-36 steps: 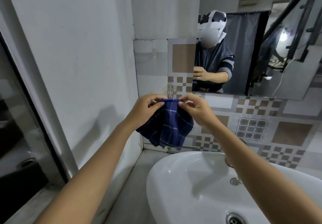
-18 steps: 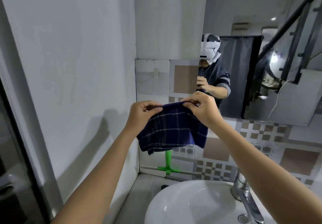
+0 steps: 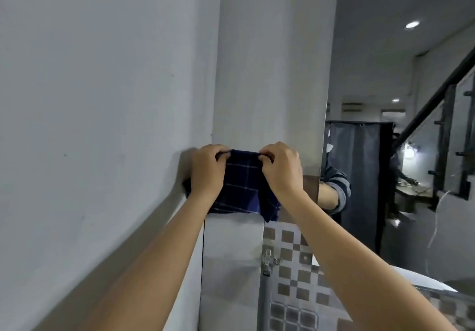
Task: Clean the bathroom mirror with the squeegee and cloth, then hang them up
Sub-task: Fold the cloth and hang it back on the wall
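Step in hand: judged from the task, this is the hanging-up of the cloth (image 3: 240, 184); both hands hold it high against the wall (image 3: 267, 73), just left of the mirror (image 3: 385, 73).
Left hand (image 3: 207, 173): closed on the cloth's upper left edge, fingers curled over the hem, thumb side pinching.
Right hand (image 3: 281, 168): closed on the upper right edge the same way, knuckles toward the camera.
Cloth: dark blue with thin pale check lines; its top edge is stretched short and taut between the two hands, and the rest droops below them in loose folds, one corner hanging lower on the right.
Where it sits: at the top of the tiled band (image 3: 290, 266), over the seam where plain wall meets tile; whether it touches the wall behind cannot be told.
Hook: a small metal fitting (image 3: 267, 258) shows on the tile well below the cloth; what the cloth is being hung on is hidden by the fabric and hands.
Squeegee: not visible in this view.
Handling: the cloth looks light, soft and limp, so it will not hold a shape and will slip off anything it is only draped on loosely.
Where to hold: the top hem, pinched near both corners as now, keeps an edge straight enough to catch over a peg; a one-handed grab in the middle would bunch it.
Risk: let go too soon and it likely slides down toward the basin (image 3: 434, 283).
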`<action>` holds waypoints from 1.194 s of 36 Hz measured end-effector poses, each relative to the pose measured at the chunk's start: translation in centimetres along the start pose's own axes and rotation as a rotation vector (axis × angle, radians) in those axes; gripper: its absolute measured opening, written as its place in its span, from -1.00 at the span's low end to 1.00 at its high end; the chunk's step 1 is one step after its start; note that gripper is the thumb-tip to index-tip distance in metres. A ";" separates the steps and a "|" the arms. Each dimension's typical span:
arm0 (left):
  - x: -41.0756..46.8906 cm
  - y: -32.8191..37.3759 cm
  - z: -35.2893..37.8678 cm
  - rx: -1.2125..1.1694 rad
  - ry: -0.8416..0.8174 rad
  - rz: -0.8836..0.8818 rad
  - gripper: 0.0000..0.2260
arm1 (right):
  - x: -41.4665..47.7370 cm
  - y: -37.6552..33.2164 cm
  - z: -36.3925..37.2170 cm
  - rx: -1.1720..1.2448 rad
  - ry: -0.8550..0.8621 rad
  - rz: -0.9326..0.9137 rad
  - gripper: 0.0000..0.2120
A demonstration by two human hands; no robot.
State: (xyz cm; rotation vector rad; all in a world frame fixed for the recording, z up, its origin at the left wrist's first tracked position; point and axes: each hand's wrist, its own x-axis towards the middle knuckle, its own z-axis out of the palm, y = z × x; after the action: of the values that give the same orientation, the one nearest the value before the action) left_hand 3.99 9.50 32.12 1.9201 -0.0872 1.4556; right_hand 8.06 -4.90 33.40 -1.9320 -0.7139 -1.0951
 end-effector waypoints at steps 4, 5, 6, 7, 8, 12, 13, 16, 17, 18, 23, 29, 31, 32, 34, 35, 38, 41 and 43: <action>0.1 -1.3 1.4 0.046 0.004 -0.022 -0.85 | -0.1 1.3 1.6 -0.077 -0.002 -0.027 -0.83; 0.0 -1.6 1.6 0.046 0.006 -0.025 -0.84 | -0.3 1.6 1.9 -0.091 -0.002 -0.038 -0.82; -0.2 -1.9 1.9 0.043 0.006 -0.026 -0.84 | -0.6 1.8 2.1 -0.101 -0.006 -0.046 -0.82; -0.4 -2.1 2.1 0.036 0.003 -0.030 -0.84 | -0.9 2.0 2.3 -0.108 -0.011 -0.051 -0.82; -0.6 -2.4 2.2 0.023 -0.001 -0.038 -0.85 | -1.1 2.2 2.4 -0.113 -0.017 -0.053 -0.82; -0.9 -3.1 2.5 -0.059 -0.023 -0.101 -0.84 | -1.8 2.3 2.4 -0.105 -0.032 -0.043 -0.82; -0.8 -3.2 2.5 -0.080 -0.027 -0.124 -0.85 | -1.8 2.2 2.3 -0.093 -0.037 -0.034 -0.82; -0.9 -3.4 2.3 -0.140 -0.026 -0.166 -0.88 | -2.2 2.2 2.3 -0.063 -0.056 -0.009 -0.82; -1.0 -3.5 2.2 -0.150 -0.031 -0.174 -0.89 | -2.4 2.2 2.3 -0.050 -0.059 0.000 -0.82; -1.2 -3.6 2.1 -0.163 -0.041 -0.183 -0.91 | -2.6 2.2 2.4 -0.030 -0.061 0.013 -0.82; -2.4 -4.0 1.7 -0.182 -0.105 -0.215 -0.87 | -3.4 2.3 2.7 0.117 -0.060 0.089 -0.84; -3.7 -3.5 1.2 -0.181 -0.136 -0.196 -0.82 | -4.6 2.1 2.7 0.236 -0.067 0.121 -0.81; -4.2 -3.5 1.1 -0.243 -0.169 -0.213 -0.82 | -5.2 2.0 2.7 0.292 -0.071 0.118 -0.76; -4.5 -3.6 1.0 -0.272 -0.190 -0.221 -0.81 | -5.5 2.0 2.7 0.306 -0.084 0.115 -0.72; -5.1 -4.1 1.0 -0.301 -0.229 -0.227 -0.78 | -6.0 2.2 2.8 0.312 -0.121 0.110 -0.66; -5.5 -4.3 1.0 -0.299 -0.242 -0.225 -0.77 | -6.1 2.3 2.9 0.311 -0.133 0.107 -0.65; -6.2 -4.6 1.0 -0.318 -0.250 -0.213 -0.75 | -6.3 2.4 3.1 0.326 -0.137 0.109 -0.64; -6.4 -4.8 1.1 -0.326 -0.249 -0.178 -0.76 | -6.4 2.5 3.4 0.323 -0.124 0.101 -0.65; -6.3 -5.0 1.1 -0.321 -0.247 -0.163 -0.76 | -6.4 2.6 3.6 0.316 -0.133 0.106 -0.66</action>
State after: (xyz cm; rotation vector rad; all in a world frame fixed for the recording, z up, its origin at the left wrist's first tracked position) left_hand 4.88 10.35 24.05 1.7856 -0.2567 1.0236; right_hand 8.64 -3.80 25.70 -1.7587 -0.7951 -0.7442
